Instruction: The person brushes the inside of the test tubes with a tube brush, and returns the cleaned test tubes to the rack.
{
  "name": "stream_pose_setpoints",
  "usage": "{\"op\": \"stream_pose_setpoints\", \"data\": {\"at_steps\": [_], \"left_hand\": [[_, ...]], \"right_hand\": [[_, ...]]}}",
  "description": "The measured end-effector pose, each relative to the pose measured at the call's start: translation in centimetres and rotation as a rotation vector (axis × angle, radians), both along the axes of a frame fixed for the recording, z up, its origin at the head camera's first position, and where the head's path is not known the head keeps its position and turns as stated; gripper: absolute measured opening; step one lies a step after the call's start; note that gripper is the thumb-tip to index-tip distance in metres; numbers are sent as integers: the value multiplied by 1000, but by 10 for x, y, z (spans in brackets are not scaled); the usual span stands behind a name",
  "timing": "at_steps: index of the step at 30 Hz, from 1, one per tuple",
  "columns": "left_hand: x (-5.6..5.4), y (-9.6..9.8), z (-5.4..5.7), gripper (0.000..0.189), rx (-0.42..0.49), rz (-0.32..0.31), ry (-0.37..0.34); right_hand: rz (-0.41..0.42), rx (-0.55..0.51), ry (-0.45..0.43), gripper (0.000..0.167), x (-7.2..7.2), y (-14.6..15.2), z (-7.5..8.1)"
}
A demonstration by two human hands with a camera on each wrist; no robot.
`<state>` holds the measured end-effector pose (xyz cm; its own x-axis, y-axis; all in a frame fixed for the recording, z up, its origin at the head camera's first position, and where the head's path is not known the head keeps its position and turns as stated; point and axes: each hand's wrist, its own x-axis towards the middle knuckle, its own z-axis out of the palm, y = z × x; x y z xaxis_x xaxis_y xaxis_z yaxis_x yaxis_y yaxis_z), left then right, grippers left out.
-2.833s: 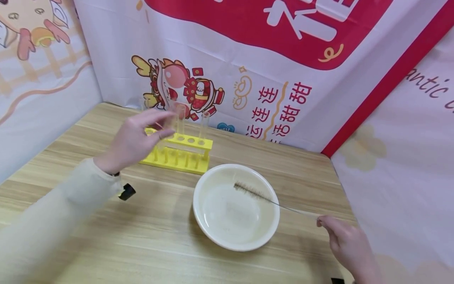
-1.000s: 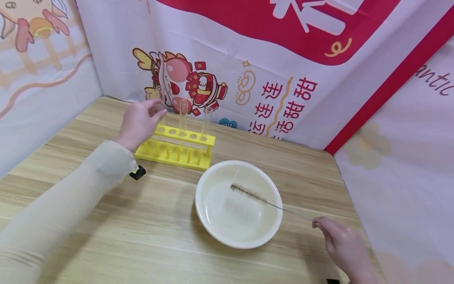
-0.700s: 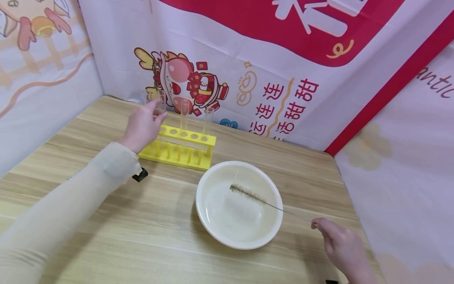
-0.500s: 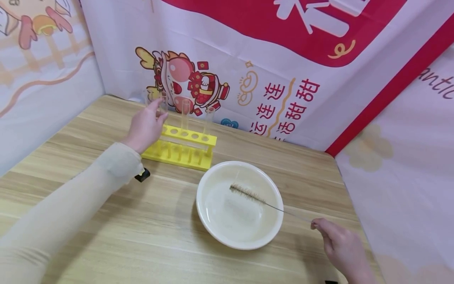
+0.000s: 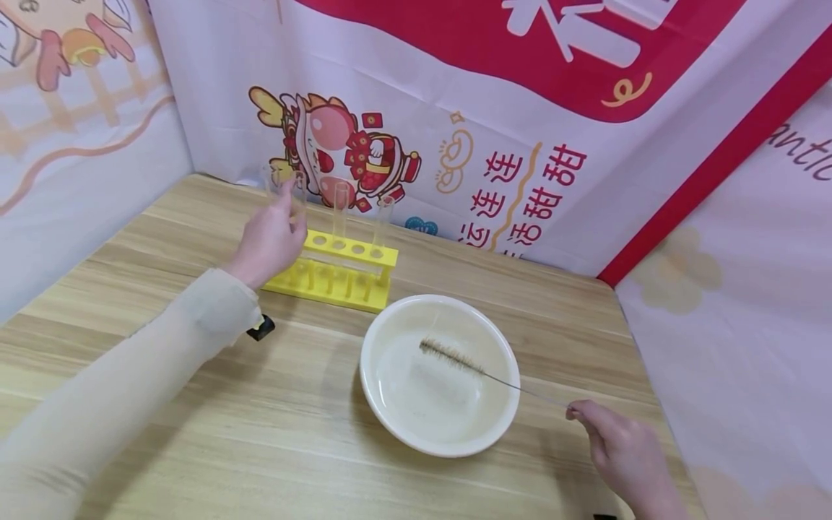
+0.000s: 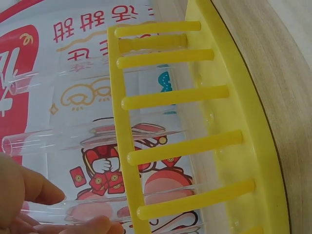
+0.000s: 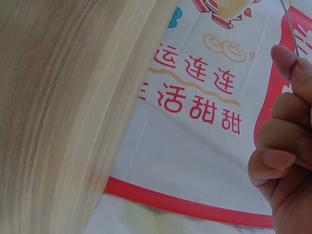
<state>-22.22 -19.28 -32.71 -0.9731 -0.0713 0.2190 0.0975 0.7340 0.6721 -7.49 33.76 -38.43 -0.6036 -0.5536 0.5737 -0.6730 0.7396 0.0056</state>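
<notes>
At the yellow test tube rack (image 5: 354,249), my left hand (image 5: 269,242) pinches a clear test tube (image 5: 300,196) standing upright in it. In the left wrist view, the thumb and fingers lie on either side of that test tube (image 6: 87,209). More test tubes (image 5: 341,206) stand in the rack, one of them partly behind the hand. My right hand (image 5: 627,448) pinches the wire end of a test tube brush (image 5: 451,355), whose bristles lie over the inside of a white bowl. The right wrist view shows the twisted wire (image 7: 291,27) between thumb and forefinger.
The white bowl (image 5: 367,383) stands on the wooden table (image 5: 312,433), just right of and nearer than the rack. Printed cloth walls (image 5: 455,87) close off the back and both sides. Black pieces show by the left cuff and near the right hand.
The left hand has come down to the rack's left part and slid lower along the test tube. The right hand and brush have shifted only slightly left.
</notes>
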Motion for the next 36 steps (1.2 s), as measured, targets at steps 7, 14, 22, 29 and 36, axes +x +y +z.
{"op": "stream_pose_setpoints", "data": {"at_steps": [7,14,22,29,36], "left_hand": [[14,3,3,80,23,-24,-87],[44,6,13,66,-115,-90,-31],[39,24,10,55,-37,-181,13],[11,30,-3,65,148,-142,-53],[-7,31,-9,66,185,-109,-94]], "right_hand": [[-4,4,-9,47,1,1,-2],[18,-8,-9,48,-2,-6,-3],[17,33,2,43,-9,-24,-1],[24,37,30,41,-12,-40,3],[29,44,38,41,-16,-49,6]]}}
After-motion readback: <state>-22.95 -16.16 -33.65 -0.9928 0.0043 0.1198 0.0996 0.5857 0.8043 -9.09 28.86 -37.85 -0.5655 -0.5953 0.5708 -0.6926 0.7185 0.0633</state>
